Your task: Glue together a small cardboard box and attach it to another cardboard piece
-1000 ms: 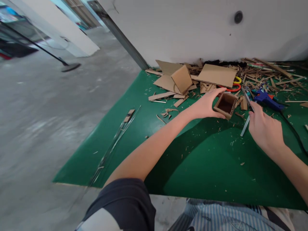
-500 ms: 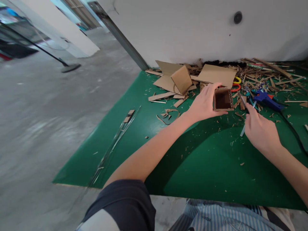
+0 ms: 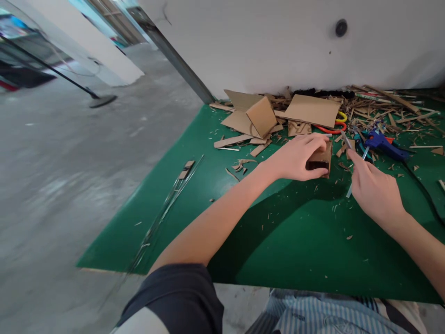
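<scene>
My left hand (image 3: 298, 157) is wrapped round a small open cardboard box (image 3: 321, 157), held on its side just above the green mat (image 3: 215, 195). My right hand (image 3: 373, 190) is closed in a pinch on a thin metal tool (image 3: 351, 160) whose tip points up toward the box's right edge. The two hands are close together near the back middle of the mat.
Cardboard sheets (image 3: 313, 110) and a folded piece (image 3: 262, 116) lie against the white wall with many scraps. A blue glue gun (image 3: 384, 143) with a black cord lies right of the hands. Scissor handles (image 3: 339, 124) show under the cardboard. Thin rods (image 3: 167, 204) lie at the mat's left edge.
My left hand has turned the box from opening-up to lying on its side and lowered it. My right hand with the tool has moved left, closer to the box.
</scene>
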Demonstrator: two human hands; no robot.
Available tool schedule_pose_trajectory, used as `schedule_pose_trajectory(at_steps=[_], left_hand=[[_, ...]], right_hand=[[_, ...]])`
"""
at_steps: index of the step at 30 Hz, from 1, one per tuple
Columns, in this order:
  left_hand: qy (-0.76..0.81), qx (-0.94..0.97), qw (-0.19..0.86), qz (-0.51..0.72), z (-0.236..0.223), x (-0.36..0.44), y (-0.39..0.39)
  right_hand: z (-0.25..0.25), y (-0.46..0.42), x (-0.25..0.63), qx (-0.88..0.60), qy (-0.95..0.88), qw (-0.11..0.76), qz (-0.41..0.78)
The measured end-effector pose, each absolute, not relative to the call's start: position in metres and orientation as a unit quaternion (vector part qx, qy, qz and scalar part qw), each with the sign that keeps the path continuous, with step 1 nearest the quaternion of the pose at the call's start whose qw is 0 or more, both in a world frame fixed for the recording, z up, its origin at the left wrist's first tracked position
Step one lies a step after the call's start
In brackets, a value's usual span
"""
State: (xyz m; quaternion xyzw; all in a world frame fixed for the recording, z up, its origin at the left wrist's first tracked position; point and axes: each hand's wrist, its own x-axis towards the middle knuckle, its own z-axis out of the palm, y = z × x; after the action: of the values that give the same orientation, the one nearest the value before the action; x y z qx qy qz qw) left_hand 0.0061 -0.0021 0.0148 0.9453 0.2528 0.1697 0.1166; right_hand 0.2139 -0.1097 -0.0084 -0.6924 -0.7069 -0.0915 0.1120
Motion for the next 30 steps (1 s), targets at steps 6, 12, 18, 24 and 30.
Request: schedule_pose_trajectory(at_steps=[6, 12, 18, 24, 30], left_hand=[[0.300, 0.936, 0.086, 0.161, 0.006, 0.019, -0.008], [0.268, 0.939, 0.080, 0.199, -0.005, 0.019, -0.006], [0.281, 0.932, 0.090, 0.208, -0.010, 0.018, -0.007], [0.291, 0.930, 0.092, 0.203, -0.010, 0.019, -0.006], [0.300, 0.922, 0.130, 0.209, -0.005, 0.020, -0.013]], right_hand=[[-0.016, -0.105, 0.215, -0.673, -0.725, 0.142, -0.030], [-0.022, -0.099, 0.212, -0.642, -0.737, 0.206, 0.042], [-0.022, -0.098, 0.208, -0.643, -0.731, 0.205, 0.099], [-0.016, -0.105, 0.203, -0.658, -0.741, 0.120, 0.052], [-0.014, -0.114, 0.200, -0.643, -0.764, 0.017, -0.039]])
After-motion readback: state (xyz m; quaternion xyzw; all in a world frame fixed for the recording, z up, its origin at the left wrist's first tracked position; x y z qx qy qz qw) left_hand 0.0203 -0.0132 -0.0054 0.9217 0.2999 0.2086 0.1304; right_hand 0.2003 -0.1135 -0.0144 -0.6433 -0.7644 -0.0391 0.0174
